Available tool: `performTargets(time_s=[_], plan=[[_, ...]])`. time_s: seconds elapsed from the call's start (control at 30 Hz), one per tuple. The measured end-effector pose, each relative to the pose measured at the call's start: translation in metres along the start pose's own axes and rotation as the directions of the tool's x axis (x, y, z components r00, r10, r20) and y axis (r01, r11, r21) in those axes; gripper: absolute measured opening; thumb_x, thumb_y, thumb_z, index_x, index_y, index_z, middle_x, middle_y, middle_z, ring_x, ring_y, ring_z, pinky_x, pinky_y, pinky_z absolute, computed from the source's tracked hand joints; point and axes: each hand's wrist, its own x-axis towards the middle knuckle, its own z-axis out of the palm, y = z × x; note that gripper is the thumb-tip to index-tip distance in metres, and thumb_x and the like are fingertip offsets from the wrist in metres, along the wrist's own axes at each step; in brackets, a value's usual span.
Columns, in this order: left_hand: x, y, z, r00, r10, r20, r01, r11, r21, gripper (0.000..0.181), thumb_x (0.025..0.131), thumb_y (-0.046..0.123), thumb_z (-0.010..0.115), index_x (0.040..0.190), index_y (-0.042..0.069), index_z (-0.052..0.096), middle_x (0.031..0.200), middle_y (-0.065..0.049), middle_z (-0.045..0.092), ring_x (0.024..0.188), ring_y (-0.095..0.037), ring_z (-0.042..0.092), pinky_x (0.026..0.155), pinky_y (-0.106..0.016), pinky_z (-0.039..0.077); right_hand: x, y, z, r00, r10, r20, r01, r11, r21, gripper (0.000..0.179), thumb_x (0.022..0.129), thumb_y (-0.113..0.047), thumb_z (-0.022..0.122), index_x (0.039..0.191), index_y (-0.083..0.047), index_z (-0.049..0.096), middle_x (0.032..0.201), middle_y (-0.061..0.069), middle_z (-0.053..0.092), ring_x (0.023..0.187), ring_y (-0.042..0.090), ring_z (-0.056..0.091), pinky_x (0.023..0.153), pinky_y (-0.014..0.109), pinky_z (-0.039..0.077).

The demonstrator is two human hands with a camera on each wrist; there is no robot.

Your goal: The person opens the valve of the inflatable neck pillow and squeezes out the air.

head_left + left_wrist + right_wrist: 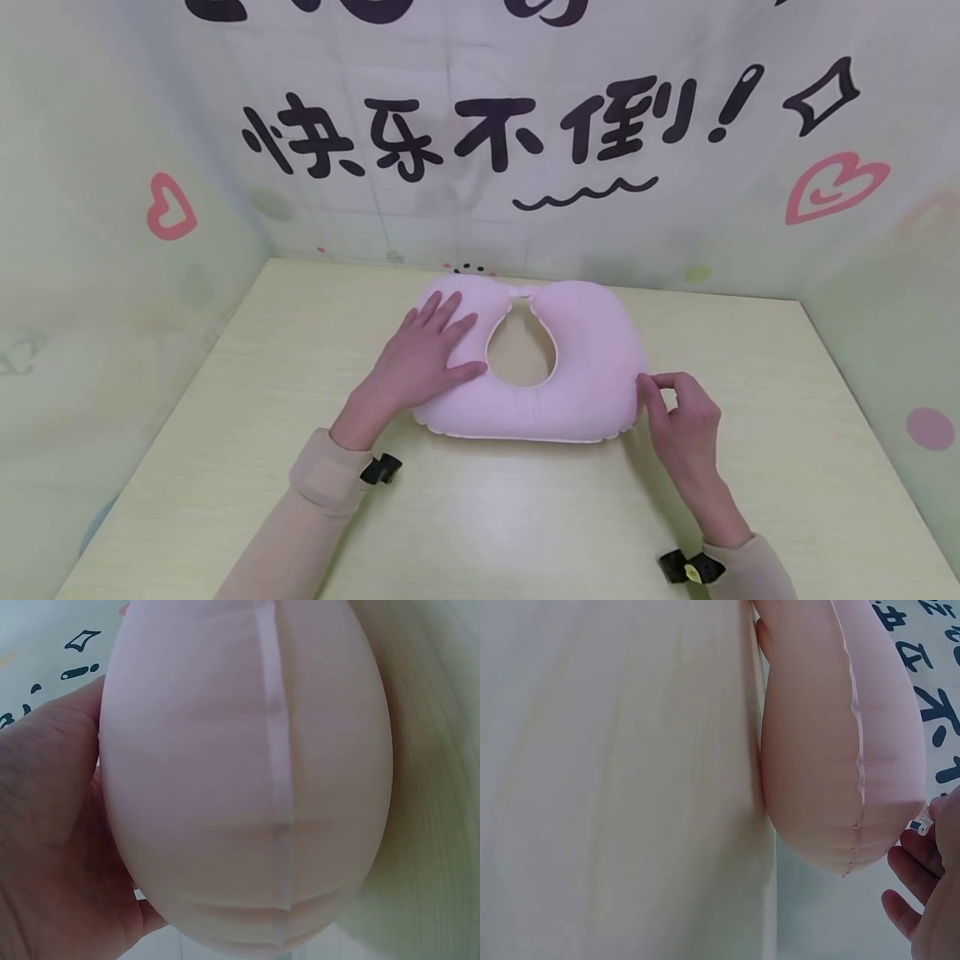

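A pink inflatable U-shaped neck pillow (592, 358), plump with air, lies on the table with its two ends meeting at the far side. Spread fingers of my left hand (423, 354) rest on top of its left lobe. At the right edge, the thumb and index finger of my right hand (684, 421) pinch a small clear plastic air valve (921, 824); its other fingers are loosely bent. A pale seam (279, 757) runs along the pillow's side in the left wrist view. The pillow's underside is hidden.
The pale wood-grain table (487, 517) extends around the pillow. Behind it hangs a white printed backdrop (450, 225) with black characters and hearts, and similar sheets flank both sides. Small black devices (381, 469) are worn on both wrists.
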Motion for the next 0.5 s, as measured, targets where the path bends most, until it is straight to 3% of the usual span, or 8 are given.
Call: performTargets(time_s=[0.1,0.27,0.33,0.5], plan=[[0.0003,-0.0008,0.0005,1.0,0.001,0.002,-0.001,1.0,-0.002,0.075,0.099,0.057,0.059,0.156,0.009,0.046,0.168,-0.018,0.02,0.155,-0.04,0.009,0.12,-0.062,0.017,0.0003,0.0003,0.0004,1.0,0.03,-0.003,-0.03,0.998,0.046,0.012,0.082,0.011,0.077,0.084,0.007,0.066,0.076,0.018,0.07,0.061,0.01,0.053,0.055,0.016,0.035],[0.0004,-0.0022,0.0004,1.0,-0.007,0.01,0.007,1.0,-0.006,0.075,0.099,0.057,0.059,0.156,0.011,0.045,0.168,-0.018,0.02,0.156,-0.039,0.009,0.12,-0.061,0.017,0.0012,-0.0025,0.0007,0.986,0.16,0.039,-0.165,0.975,0.153,0.009,0.088,0.012,0.071,0.085,0.009,0.064,0.076,0.019,0.07,0.078,-0.012,0.054,0.077,0.01,0.044],[0.0005,-0.0028,0.0005,1.0,-0.008,0.011,0.008,1.0,-0.009,0.075,0.099,0.057,0.059,0.156,0.011,0.045,0.168,-0.018,0.02,0.156,-0.039,0.009,0.12,-0.061,0.017,0.0012,-0.0041,0.0003,0.972,0.226,0.07,-0.236,0.953,0.191,0.008,0.092,0.011,0.069,0.087,0.01,0.063,0.078,0.019,0.069,0.083,-0.013,0.058,0.085,0.009,0.045],[0.0001,-0.0032,0.0007,1.0,0.001,0.006,0.0,1.0,-0.015,0.075,0.099,0.057,0.059,0.156,0.01,0.045,0.168,-0.018,0.02,0.156,-0.039,0.009,0.12,-0.062,0.017,0.0007,-0.006,0.0001,0.926,0.354,0.128,-0.375,0.895,0.24,0.009,0.099,0.005,0.064,0.093,0.012,0.062,0.082,0.0,0.068,0.08,-0.006,0.06,0.083,0.009,0.046]])
